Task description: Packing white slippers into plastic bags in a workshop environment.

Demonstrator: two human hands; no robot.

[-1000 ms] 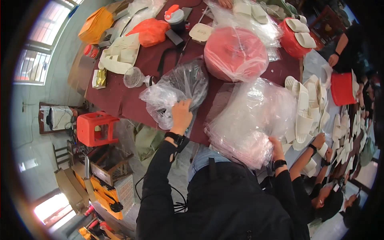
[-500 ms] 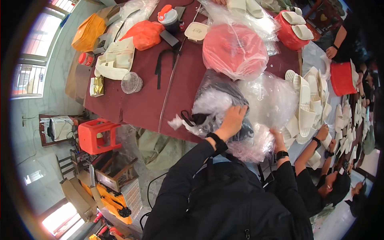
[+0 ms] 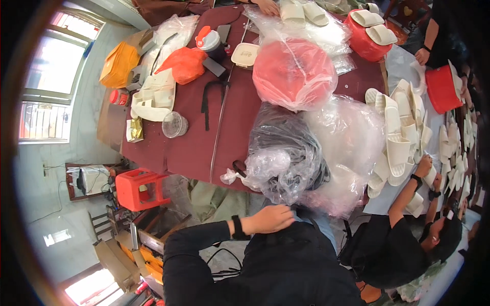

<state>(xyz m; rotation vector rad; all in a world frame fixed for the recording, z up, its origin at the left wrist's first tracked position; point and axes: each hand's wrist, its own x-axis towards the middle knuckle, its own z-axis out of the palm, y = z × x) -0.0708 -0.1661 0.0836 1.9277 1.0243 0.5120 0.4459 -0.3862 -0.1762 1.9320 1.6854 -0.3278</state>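
Observation:
My left hand [image 3: 270, 219] is in front of my jacket, just short of the table's near edge. Its fingers point right, loosely bent, with nothing visible in them. Just beyond it on the table lies a clear plastic bag [image 3: 280, 163] with dark contents, crumpled and bunched toward me. To its right, a stack of clear plastic bags [image 3: 347, 132] hangs slightly over the edge. A round pink-red bundle [image 3: 295, 74] wrapped in translucent plastic stands behind the dark-filled bag. My right hand is out of view.
On the right are many cream slippers [image 3: 395, 148], with a co-worker's hands [image 3: 423, 166] among them. Left on the maroon cloth [image 3: 189, 153] stand a round clear tub [image 3: 175, 125], an orange bag [image 3: 181, 66] and a lidded cup [image 3: 210, 43]. A red stool [image 3: 140, 188] stands at lower left.
My left hand has come off the dark-filled bag and back toward my body. My right hand has left the view from beside the clear bags. My view has shifted slightly.

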